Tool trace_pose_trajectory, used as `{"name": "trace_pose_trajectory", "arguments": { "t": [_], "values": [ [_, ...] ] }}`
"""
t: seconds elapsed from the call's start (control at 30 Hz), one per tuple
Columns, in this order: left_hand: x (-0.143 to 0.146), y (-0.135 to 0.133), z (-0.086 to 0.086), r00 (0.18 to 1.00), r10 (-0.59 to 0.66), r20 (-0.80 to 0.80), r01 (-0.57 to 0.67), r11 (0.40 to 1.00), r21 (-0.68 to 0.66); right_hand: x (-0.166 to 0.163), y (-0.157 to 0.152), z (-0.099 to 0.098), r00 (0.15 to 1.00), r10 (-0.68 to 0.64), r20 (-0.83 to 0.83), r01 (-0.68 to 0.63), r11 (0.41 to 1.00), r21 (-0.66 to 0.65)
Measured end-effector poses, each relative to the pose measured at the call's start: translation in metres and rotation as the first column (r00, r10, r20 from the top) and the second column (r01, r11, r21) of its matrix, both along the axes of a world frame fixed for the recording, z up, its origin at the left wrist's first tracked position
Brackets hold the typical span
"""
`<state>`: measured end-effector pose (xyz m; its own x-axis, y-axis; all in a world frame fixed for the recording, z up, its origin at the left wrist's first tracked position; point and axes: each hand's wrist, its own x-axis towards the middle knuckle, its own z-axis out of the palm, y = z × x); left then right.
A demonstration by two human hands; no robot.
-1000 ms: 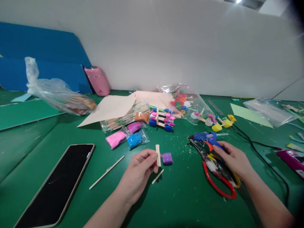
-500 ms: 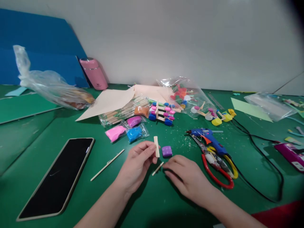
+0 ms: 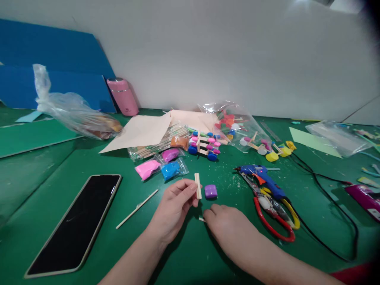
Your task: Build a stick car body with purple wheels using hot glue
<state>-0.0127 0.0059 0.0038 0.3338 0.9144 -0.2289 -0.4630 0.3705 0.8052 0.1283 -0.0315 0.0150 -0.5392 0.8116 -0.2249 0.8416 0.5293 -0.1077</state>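
Observation:
My left hand (image 3: 175,208) pinches a small bundle of short wooden sticks (image 3: 198,186) upright between thumb and fingers. Low on the green table, my right hand (image 3: 228,229) curls its fingers around another short wooden stick (image 3: 202,219); only the tip of that stick shows. Just beyond both hands lies a purple clay block (image 3: 211,191). To the left of my left hand, a longer thin wooden stick (image 3: 137,209) rests on the table.
At left lies a phone (image 3: 74,225). A blue glue gun (image 3: 261,178) and red-and-yellow-handled scissors (image 3: 274,217) lie right, with a black cable. Behind are clay packets (image 3: 170,169), bagged sticks (image 3: 157,140), small wheeled models (image 3: 204,145) and a pink bottle (image 3: 123,97).
My right hand has closed over the short stick on the table, which has turned and is now mostly covered. My left hand keeps its bundle. The whole view has shifted slightly.

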Motion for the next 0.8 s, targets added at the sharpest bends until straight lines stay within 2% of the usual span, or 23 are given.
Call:
{"name": "trace_pose_trajectory", "arguments": {
  "t": [0.1,0.23,0.3,0.4,0.47,0.57,0.67,0.8],
  "values": [
    [0.0,-0.001,-0.001,1.0,0.001,-0.005,-0.001,1.0,-0.015,-0.002,0.001,0.002,0.999,0.019,0.046,-0.017,0.999,-0.035],
    [0.0,-0.001,-0.001,1.0,0.005,-0.018,-0.005,1.0,-0.009,-0.001,0.001,0.003,1.0,0.002,0.023,-0.001,0.998,-0.062],
    [0.0,-0.001,0.0,0.999,0.006,-0.033,-0.006,1.0,-0.005,0.003,0.001,0.006,0.998,-0.041,-0.043,0.037,0.995,-0.091],
    [0.001,-0.001,0.0,0.998,0.015,-0.067,-0.014,1.0,0.004,0.014,0.002,0.014,0.95,-0.161,-0.267,0.125,0.981,-0.148],
    [0.001,-0.001,0.0,0.995,0.029,-0.098,-0.029,1.0,0.005,0.022,0.005,0.018,0.855,-0.283,-0.435,0.205,0.954,-0.217],
    [0.002,-0.001,0.0,0.987,0.042,-0.155,-0.041,0.999,0.01,0.031,0.012,0.021,0.63,-0.474,-0.615,0.282,0.878,-0.387],
    [0.003,-0.001,-0.001,0.974,0.042,-0.221,-0.034,0.999,0.037,0.035,0.021,0.021,0.4,-0.578,-0.711,0.261,0.816,-0.516],
    [0.003,-0.001,-0.003,0.961,0.041,-0.275,-0.023,0.997,0.068,0.031,0.033,0.018,0.174,-0.636,-0.752,0.207,0.77,-0.604]
  ]
}}
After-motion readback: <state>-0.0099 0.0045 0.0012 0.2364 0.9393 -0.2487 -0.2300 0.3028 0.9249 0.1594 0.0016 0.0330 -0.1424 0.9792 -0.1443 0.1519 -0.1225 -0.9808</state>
